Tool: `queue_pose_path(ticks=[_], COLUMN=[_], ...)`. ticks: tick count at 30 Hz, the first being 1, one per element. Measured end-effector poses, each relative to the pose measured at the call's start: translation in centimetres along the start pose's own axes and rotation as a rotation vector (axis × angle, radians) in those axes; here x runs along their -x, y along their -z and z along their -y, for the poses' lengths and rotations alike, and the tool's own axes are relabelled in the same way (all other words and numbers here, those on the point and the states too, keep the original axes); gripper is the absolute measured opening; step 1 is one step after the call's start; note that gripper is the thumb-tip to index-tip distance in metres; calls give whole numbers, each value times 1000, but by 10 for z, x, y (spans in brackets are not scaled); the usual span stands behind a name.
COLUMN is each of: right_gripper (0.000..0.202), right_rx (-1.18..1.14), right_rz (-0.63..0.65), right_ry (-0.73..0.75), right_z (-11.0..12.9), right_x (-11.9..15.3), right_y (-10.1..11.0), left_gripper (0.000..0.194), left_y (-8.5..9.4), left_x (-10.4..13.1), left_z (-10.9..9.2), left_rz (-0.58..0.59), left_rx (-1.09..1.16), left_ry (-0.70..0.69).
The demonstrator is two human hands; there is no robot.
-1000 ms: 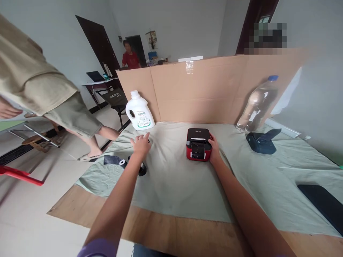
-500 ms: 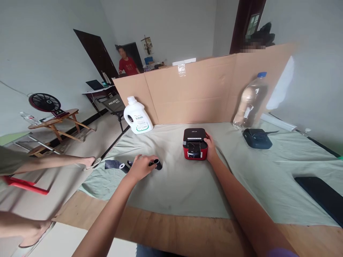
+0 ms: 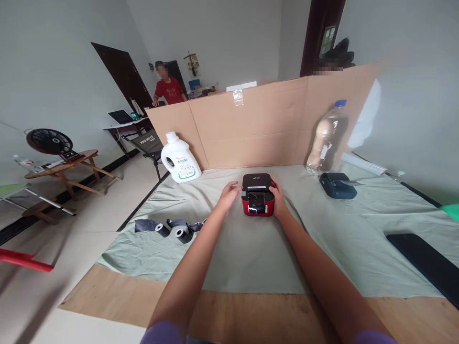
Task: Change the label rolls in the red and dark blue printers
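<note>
A red and black label printer point(image 3: 257, 206) stands on the green cloth, with a black strip over its front. My right hand point(image 3: 278, 198) grips the printer's right side, thumb near the lid's edge. Just left of the printer is my left hand point(image 3: 229, 195), its fingers apart and pointing at the printer's left side, with nothing in it. To the left on the cloth lie a small black roll point(image 3: 162, 230) and a second black roll point(image 3: 183, 235), with dark strips around them. My left forearm hides part of the strips.
Behind stands a cardboard panel point(image 3: 251, 129), with a white jug point(image 3: 181, 160) at left and a clear bottle point(image 3: 328, 141) at right. A dark blue device point(image 3: 337, 186) and a black slab point(image 3: 423, 260) lie right. A person point(image 3: 168, 88) is beyond the panel.
My left hand has let go of the black roll and moved right and up to the printer. My right hand stays on the printer. The legs at the far left are gone from view.
</note>
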State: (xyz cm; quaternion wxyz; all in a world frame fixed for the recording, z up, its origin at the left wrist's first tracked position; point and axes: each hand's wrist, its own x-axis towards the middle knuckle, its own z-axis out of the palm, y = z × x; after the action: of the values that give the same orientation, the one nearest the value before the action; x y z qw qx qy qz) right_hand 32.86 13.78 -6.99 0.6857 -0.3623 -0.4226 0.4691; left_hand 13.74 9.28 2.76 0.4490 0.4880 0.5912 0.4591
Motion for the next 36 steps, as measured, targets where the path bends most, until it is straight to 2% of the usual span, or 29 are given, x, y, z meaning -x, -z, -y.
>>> queue_pose_path(ticks=[3, 6, 14, 20, 27, 33, 36], right_gripper=[48, 46, 47, 51, 49, 42, 43], right_rx=[5, 10, -1, 3, 0, -34, -83], right_rz=[1, -1, 3, -11, -91, -80, -71], right_ry=[7, 8, 13, -23, -88, -73, -80], right_z=[2, 1, 1, 8, 9, 6, 7], right_x=[0, 0, 1, -4, -8, -2, -1], right_y=[0, 1, 1, 1, 2, 2, 2], left_gripper=[31, 29, 32, 39, 39, 44, 42], left_y=[-26, -33, -38, -35, -36, -28, -26], left_x=[-14, -15, -20, -29, -23, -15, -14], left_z=[6, 15, 38, 49, 44, 37, 34], left_rz=[-15, -15, 7, 65, 22, 55, 36], left_rx=[116, 166, 413, 365, 420, 348, 322], left_ry=[98, 79, 38, 44, -13, 94, 110])
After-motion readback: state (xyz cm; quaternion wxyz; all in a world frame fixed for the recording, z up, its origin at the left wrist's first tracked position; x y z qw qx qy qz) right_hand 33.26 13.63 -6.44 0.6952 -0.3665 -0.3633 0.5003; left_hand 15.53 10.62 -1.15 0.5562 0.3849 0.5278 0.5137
